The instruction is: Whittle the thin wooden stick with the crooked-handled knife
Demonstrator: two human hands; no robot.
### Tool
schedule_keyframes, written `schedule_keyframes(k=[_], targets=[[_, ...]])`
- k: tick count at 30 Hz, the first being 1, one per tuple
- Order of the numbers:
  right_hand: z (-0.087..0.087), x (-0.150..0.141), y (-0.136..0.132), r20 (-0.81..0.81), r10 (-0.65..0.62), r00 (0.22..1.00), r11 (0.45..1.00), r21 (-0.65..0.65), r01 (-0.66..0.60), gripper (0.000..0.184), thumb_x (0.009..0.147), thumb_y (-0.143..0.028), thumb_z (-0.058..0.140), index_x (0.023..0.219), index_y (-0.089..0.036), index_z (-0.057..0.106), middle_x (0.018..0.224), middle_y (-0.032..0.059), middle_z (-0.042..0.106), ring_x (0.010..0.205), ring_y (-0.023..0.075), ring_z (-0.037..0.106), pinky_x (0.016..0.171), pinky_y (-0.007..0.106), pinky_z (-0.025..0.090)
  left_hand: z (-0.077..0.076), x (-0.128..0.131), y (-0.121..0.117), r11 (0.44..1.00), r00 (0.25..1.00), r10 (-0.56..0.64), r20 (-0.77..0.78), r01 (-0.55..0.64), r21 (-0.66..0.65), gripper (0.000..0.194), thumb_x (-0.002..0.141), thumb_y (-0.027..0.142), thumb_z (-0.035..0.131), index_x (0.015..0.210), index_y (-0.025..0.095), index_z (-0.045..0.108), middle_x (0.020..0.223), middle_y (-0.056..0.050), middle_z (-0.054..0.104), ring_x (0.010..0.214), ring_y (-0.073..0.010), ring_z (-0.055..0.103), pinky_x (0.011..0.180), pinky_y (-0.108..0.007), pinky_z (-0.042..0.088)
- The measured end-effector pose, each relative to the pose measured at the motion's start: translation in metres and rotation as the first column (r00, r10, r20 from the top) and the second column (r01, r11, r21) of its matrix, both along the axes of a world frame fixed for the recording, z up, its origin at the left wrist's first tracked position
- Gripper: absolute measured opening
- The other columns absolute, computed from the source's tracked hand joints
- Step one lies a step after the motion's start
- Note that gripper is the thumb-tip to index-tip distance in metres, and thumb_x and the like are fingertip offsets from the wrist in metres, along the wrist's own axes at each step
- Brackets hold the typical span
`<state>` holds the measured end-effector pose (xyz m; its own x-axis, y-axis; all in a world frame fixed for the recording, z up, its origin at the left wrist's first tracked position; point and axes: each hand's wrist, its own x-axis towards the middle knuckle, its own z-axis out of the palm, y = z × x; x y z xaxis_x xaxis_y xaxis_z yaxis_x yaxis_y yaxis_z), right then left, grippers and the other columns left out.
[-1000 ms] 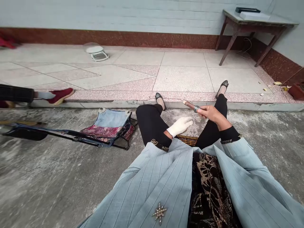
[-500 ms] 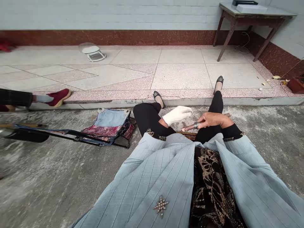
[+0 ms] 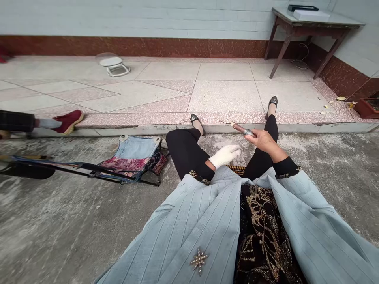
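My right hand (image 3: 263, 141), bare, is closed around a brown stick (image 3: 237, 127) that has a band of silvery wire (image 3: 249, 133) wound about it near my fingers. The stick tilts up and to the left, with a pale cut end. Between my knees, lower and to the left, is my left hand (image 3: 225, 156) in a white knitted glove. Its fingers are bent and pressed together at the tips; what they hold, if anything, is too small to make out. Just below the glove, part of a woven brown seat or basket edge (image 3: 237, 170) shows.
A low folding chair (image 3: 133, 157) with denim and patterned cloth stands to my left. Beyond it is another person's red shoe (image 3: 68, 121). A raised tiled step (image 3: 222, 94) runs ahead, with a small white stool (image 3: 114, 65) and a wooden table (image 3: 316, 25) along the wall.
My right hand has lifted and swung the stick from nearly level to pointing up and forward. My gloved left hand has dropped slightly toward my lap.
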<state>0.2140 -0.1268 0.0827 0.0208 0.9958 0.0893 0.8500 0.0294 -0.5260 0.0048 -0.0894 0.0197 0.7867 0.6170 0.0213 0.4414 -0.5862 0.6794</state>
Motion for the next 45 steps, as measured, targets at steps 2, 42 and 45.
schedule_keyframes(k=[2, 42, 45], targets=[[0.004, 0.001, -0.003, 0.114, -0.047, 0.992, 0.999, -0.006, 0.048, 0.034, 0.089, -0.047, 0.055, 0.096, -0.017, 0.069, 0.071, 0.0034, 0.062, 0.064, 0.0176, 0.053, 0.059, 0.028, 0.030, -0.007, -0.005, 0.004, 0.998, 0.999, 0.018, -0.050, -0.015, 0.058, 0.031, 0.097, 0.033, 0.040, 0.095, 0.016, 0.066, 0.091, -0.003, 0.067, 0.087, -0.0172, 0.060, 0.081, -0.027, 0.041], [-0.010, 0.003, -0.009, 0.394, 0.115, 0.912, 0.965, -0.262, -0.009, 0.035, 0.091, -0.047, 0.055, 0.105, -0.018, 0.071, 0.100, 0.0148, 0.073, 0.089, 0.0269, 0.065, 0.069, 0.031, 0.039, 0.037, -0.001, -0.003, 0.980, 0.992, -0.103, -0.066, 0.113, 0.163, 0.031, 0.096, 0.035, 0.041, 0.096, 0.019, 0.068, 0.087, -0.004, 0.068, 0.083, -0.0178, 0.061, 0.079, -0.028, 0.043], [-0.015, -0.002, -0.012, 0.275, 0.420, 0.865, 0.871, -0.391, -0.299, 0.030, 0.089, -0.043, 0.059, 0.095, -0.017, 0.072, 0.086, 0.0095, 0.071, 0.076, 0.0204, 0.061, 0.064, 0.028, 0.035, 0.042, -0.005, 0.005, 0.984, 0.994, -0.101, -0.044, 0.106, 0.145, 0.031, 0.095, 0.032, 0.041, 0.096, 0.018, 0.069, 0.085, -0.002, 0.067, 0.081, -0.0164, 0.061, 0.078, -0.027, 0.044]])
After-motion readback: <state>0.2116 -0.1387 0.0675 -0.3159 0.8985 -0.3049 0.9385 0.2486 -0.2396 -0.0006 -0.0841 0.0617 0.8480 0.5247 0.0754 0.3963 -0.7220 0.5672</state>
